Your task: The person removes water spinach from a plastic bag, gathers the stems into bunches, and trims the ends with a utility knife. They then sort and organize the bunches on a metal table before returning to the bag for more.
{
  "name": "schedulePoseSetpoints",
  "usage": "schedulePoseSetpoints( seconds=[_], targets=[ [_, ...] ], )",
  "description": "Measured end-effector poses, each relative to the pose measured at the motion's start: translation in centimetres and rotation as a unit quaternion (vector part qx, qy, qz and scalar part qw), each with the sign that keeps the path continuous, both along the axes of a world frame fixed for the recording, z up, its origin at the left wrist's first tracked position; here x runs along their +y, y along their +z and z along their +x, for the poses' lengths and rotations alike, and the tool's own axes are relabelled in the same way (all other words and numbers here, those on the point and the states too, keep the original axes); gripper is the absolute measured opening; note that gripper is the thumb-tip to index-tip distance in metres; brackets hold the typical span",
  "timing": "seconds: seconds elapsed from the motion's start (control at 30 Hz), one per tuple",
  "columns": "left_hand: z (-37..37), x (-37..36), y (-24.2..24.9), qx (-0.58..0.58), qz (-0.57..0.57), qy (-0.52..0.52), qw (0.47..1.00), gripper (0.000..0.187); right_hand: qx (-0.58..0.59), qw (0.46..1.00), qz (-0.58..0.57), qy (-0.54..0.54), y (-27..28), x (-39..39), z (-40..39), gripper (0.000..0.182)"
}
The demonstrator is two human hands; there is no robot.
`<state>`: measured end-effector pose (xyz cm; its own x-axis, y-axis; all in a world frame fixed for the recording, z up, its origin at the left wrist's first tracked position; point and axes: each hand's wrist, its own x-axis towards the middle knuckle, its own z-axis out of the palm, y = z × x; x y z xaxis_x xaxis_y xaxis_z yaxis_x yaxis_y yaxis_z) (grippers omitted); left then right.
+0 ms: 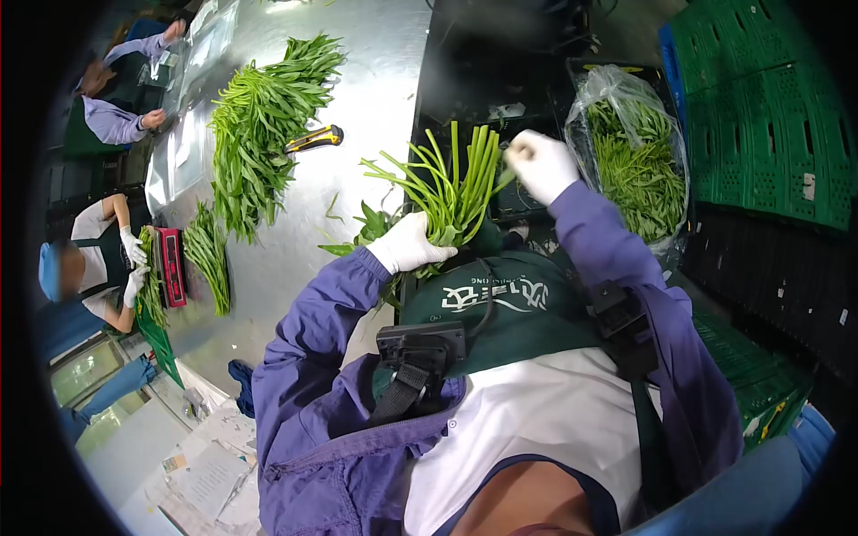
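My left hand (411, 245), in a white glove, is wrapped around a bunch of leafy green stems (456, 192), like water spinach, in front of my apron. The cut stem ends fan upward, and leaves hang out below and left of the fist. My right hand (542, 167), also gloved, is raised just right of the bunch, fingers pinched and slightly blurred. A short green stem (506, 180) shows at its fingertips. On the metal table (375, 98) to the left lie a large pile of the same greens (264, 134) and a yellow-black box cutter (315, 139).
At right, greens fill a plastic-lined crate (639, 170), with stacked green crates (769, 116) beyond. A smaller bunch (207, 257) lies beside a red scale (170, 266), where a co-worker in white gloves handles greens. Another person's purple sleeves (112, 121) show at the far left.
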<state>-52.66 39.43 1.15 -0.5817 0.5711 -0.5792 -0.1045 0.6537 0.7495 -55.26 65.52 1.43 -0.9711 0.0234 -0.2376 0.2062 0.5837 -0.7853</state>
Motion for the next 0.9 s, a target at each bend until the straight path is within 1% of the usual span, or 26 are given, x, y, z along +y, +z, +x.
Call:
schedulePoseSetpoints(
  seconds=[0.03,0.07,0.1,0.13,0.17,0.2,0.23,0.3,0.33,0.37,0.43,0.5,0.57,0.63,0.67,0.73,0.77,0.8,0.87,0.9],
  targets=[
    [-0.1,0.2,0.6,-0.013,-0.003,0.002,1.000,0.042,0.010,0.999,0.015,-0.048,-0.7,1.1,-0.4,0.017],
    [0.0,-0.2,-0.3,0.060,0.004,-0.015,0.998,0.039,0.014,0.999,0.033,-0.028,-0.9,2.3,-0.6,0.018],
    [0.0,-0.1,0.0,0.060,0.004,-0.013,0.998,0.039,0.017,0.999,0.050,-0.009,-0.9,3.2,-0.5,0.018],
    [0.1,0.0,0.6,0.089,0.028,0.003,0.996,0.040,0.016,0.999,0.050,-0.008,-1.3,3.7,-0.1,0.018],
    [0.1,0.0,0.8,0.119,0.052,0.019,0.991,0.041,-0.004,1.000,-0.030,-0.006,-1.5,3.8,0.3,0.013],
    [-0.1,-0.3,0.3,0.078,0.050,0.020,0.996,0.044,-0.023,0.994,-0.111,-0.002,-1.5,3.8,0.5,0.009],
    [-0.1,-0.4,0.4,0.078,0.049,0.022,0.995,0.044,-0.023,0.994,-0.111,0.000,-1.4,3.6,0.8,0.009],
    [-0.1,-0.5,0.9,0.055,0.072,0.078,0.993,0.048,0.087,0.982,-0.124,-0.115,1.4,1.9,1.5,0.008],
    [-0.2,-0.3,1.6,0.058,0.061,0.088,0.993,0.054,0.115,0.976,-0.131,-0.128,2.5,1.3,1.6,0.014],
    [-0.2,-0.3,1.4,0.058,0.061,0.087,0.993,0.054,0.116,0.976,-0.131,-0.129,3.4,0.5,1.8,0.014],
    [-0.3,-0.2,1.0,0.052,0.078,0.093,0.991,0.060,0.199,0.972,-0.122,0.002,4.7,-1.2,2.3,0.016],
    [-0.5,0.4,2.6,0.052,0.065,0.081,0.993,0.063,0.248,0.959,-0.016,0.138,4.3,-2.4,2.4,0.025],
    [-0.6,0.6,2.8,0.053,0.052,0.072,0.995,0.066,0.218,0.962,0.048,0.158,3.3,-3.2,2.6,0.029],
    [-0.5,0.1,1.7,-0.026,0.101,0.087,0.991,0.070,0.210,0.960,0.082,0.166,3.0,-3.1,2.6,0.028],
    [-0.5,0.1,1.7,-0.078,0.109,0.103,0.986,0.071,0.210,0.960,0.082,0.167,3.0,-3.0,2.6,0.028],
    [-0.3,-0.4,1.1,-0.078,0.123,0.095,0.985,0.070,0.214,0.949,0.079,0.219,3.0,-2.6,2.5,0.024],
    [-0.3,-0.6,0.8,-0.078,0.136,0.087,0.984,0.069,0.214,0.949,0.079,0.219,3.1,-2.6,2.4,0.024],
    [-0.3,-0.7,0.7,-0.078,0.137,0.087,0.984,0.069,0.194,0.946,0.066,0.250,3.3,-2.5,2.3,0.021],
    [-0.3,-0.8,0.6,-0.126,0.140,0.064,0.980,0.067,0.158,0.939,0.047,0.301,3.0,-2.4,2.0,0.016],
    [-0.3,-0.8,0.8,-0.126,0.140,0.064,0.980,0.067,0.158,0.939,0.047,0.301,2.7,-2.4,1.9,0.016]
  ],
)
